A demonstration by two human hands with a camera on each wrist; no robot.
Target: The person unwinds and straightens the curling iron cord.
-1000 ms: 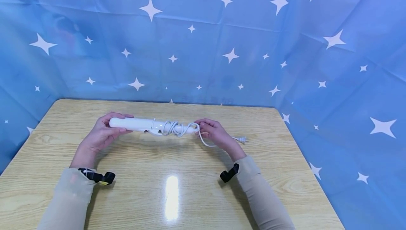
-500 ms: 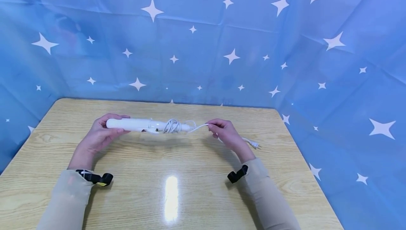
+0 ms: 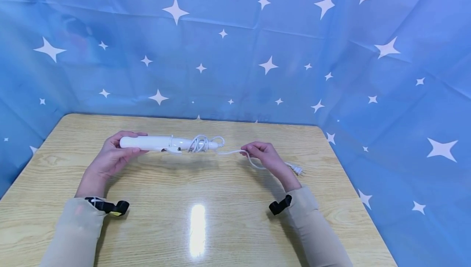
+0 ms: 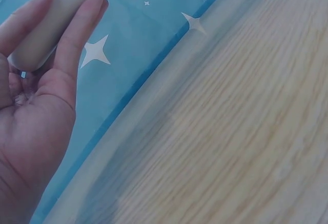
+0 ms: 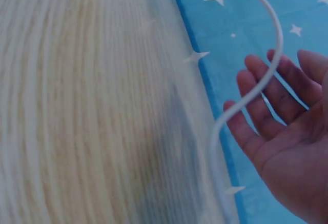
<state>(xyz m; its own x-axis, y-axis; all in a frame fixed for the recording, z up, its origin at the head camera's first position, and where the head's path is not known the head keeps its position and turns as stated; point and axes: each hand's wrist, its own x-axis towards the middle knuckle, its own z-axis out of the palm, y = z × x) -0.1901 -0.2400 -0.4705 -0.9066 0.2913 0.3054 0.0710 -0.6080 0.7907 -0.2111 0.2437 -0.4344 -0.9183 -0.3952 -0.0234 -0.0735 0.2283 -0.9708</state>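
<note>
My left hand [image 3: 114, 155] grips a white curling iron [image 3: 156, 142] by its rounded end, thumb below and fingers behind. The iron lies level above the table, its shadow beneath it. Its small lever [image 3: 172, 150] points down. White cord [image 3: 199, 143] winds in loose coils round its narrower part. The left wrist view shows only the rounded end of the iron [image 4: 43, 34] between thumb and fingers. My right hand [image 3: 263, 154] is right of the iron's tail, fingers loosely bent; in the right wrist view the slack cord [image 5: 279, 44] crosses in front of them.
The cord ends in a two-pin plug [image 3: 297, 170] beside my right wrist. A pale wooden table [image 3: 154, 226] lies under both hands. Behind it and at its sides hangs a blue star-printed cloth [image 3: 235, 83].
My right hand has pulled a length of cord to the right off the iron, and this stretch now hangs slacker. The left hand and iron have shifted slightly left.
</note>
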